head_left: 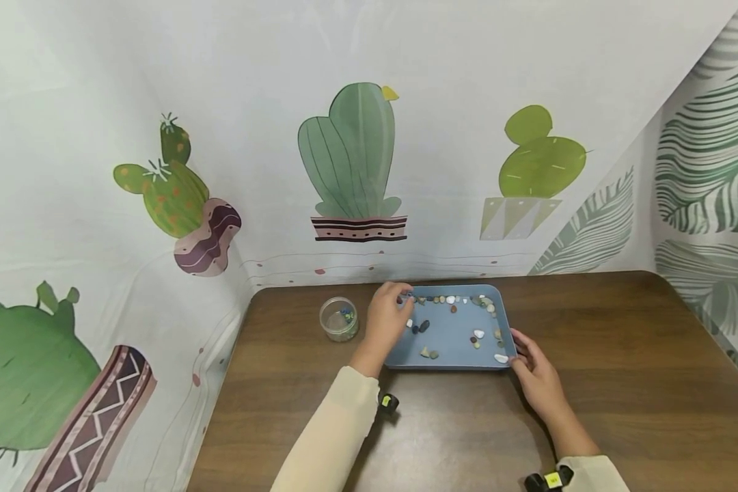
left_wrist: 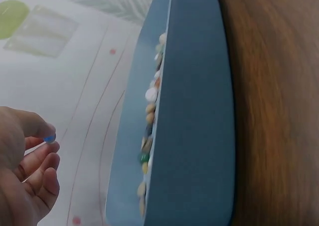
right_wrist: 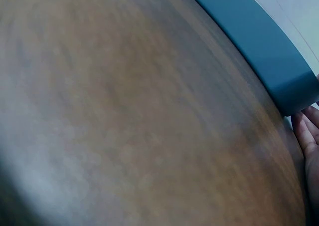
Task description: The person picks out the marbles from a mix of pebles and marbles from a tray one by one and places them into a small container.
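Note:
My left hand (head_left: 386,318) is raised over the left end of the blue tray (head_left: 455,342). Its thumb and index finger pinch a small round blue marble (left_wrist: 50,137), while the other fingers curl loosely below. At the tray's front right corner my right hand (head_left: 536,376) grips the edge, thumb by the rim and fingers along the outer side. Small stones line the tray's back and right sides; several more lie inside, among them dark stones (head_left: 424,325), a white stone (head_left: 501,358) and tan stones (head_left: 429,353). My left hand hides the tray's back left corner.
Left of the tray stands a clear round jar (head_left: 339,319) with a few blue and green pieces inside. The brown wooden table (head_left: 443,424) ends at the back against a cactus-print cloth (head_left: 449,253).

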